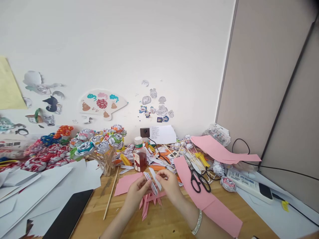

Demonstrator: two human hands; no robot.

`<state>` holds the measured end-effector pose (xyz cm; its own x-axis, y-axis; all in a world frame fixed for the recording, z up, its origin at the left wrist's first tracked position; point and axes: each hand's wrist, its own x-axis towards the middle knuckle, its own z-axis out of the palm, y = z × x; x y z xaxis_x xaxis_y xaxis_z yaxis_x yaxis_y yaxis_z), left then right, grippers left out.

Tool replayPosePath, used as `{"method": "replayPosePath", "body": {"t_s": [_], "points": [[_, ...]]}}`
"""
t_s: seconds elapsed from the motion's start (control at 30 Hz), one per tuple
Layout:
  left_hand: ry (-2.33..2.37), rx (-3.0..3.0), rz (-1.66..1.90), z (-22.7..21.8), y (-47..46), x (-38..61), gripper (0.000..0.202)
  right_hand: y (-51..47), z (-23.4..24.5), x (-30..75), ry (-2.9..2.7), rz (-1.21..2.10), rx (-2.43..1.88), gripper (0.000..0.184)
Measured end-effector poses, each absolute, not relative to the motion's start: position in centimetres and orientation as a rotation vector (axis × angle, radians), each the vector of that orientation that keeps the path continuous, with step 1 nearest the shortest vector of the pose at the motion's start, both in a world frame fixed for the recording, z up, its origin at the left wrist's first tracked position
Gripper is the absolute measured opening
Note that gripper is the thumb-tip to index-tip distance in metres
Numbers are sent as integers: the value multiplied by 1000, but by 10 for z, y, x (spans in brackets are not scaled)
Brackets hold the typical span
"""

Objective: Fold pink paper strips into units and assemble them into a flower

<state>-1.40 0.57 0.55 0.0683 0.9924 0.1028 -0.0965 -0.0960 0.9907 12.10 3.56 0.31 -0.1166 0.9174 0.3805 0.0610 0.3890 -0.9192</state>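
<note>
My left hand (pixel 136 192) and my right hand (pixel 169 184) meet over the wooden desk (pixel 164 222), both pinching a small folded paper piece (pixel 152 181) with white and pink sides. Under the hands lie several folded pink paper strips (pixel 147 205). A silver bracelet (pixel 198 223) sits on my right wrist. A pink sheet (pixel 124 184) lies just left of the hands.
Black scissors (pixel 196 177) rest on a long pink paper strip (pixel 211 205) to the right. A small glue bottle (pixel 139 158) stands behind the hands. Paper roses on sticks (pixel 99 146) crowd the back left. A black phone (pixel 68 215), white sheets (pixel 37 189), a wooden stick (pixel 111 194) and a power strip (pixel 249 184) surround them.
</note>
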Motion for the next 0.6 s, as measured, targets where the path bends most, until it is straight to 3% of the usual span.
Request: {"method": "replayPosePath", "body": {"t_s": [0.6], "points": [[1044, 1218, 1246, 4, 6, -11, 39, 29, -1, 118, -1639, 858, -955, 8]]}}
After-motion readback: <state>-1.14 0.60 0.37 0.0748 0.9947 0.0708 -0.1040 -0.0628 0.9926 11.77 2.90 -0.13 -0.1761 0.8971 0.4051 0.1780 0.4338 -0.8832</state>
